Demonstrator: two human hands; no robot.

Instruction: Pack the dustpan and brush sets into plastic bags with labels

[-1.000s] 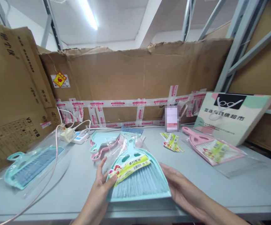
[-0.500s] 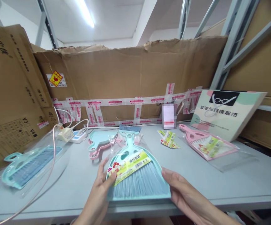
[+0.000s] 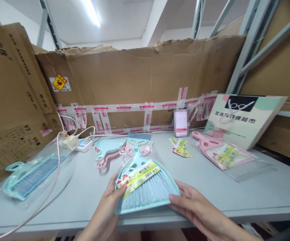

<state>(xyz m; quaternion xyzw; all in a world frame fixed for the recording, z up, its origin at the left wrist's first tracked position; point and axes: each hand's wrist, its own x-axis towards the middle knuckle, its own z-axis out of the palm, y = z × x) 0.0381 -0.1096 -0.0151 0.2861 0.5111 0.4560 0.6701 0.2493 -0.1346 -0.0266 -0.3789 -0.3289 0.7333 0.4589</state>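
Note:
A light-blue dustpan and brush set (image 3: 150,192) in clear plastic, with a yellow-green label across it, is held above the table's front edge, handle pointing away from me. My left hand (image 3: 110,197) grips its left side, thumb on top by the label. My right hand (image 3: 191,202) is closed on the lower right corner, thumb over the rim and fingers beneath. Just beyond it lie a loose blue dustpan (image 3: 110,146) over a pink one, and a blue-bristled brush (image 3: 140,136), partly overlapped by the held set's handle.
Left on the grey table (image 3: 84,187) are a bagged blue set (image 3: 31,180), a power strip (image 3: 84,145) and a trailing cable (image 3: 59,157). Loose labels (image 3: 181,148), a phone-like screen (image 3: 181,123), a bagged pink set (image 3: 222,152) and a printed carton (image 3: 245,120) sit right. Cardboard (image 3: 135,77) stands behind.
The held set has tilted, its right corner rising slightly. My right hand has shifted from the right side to the lower right corner, while my left keeps its hold.

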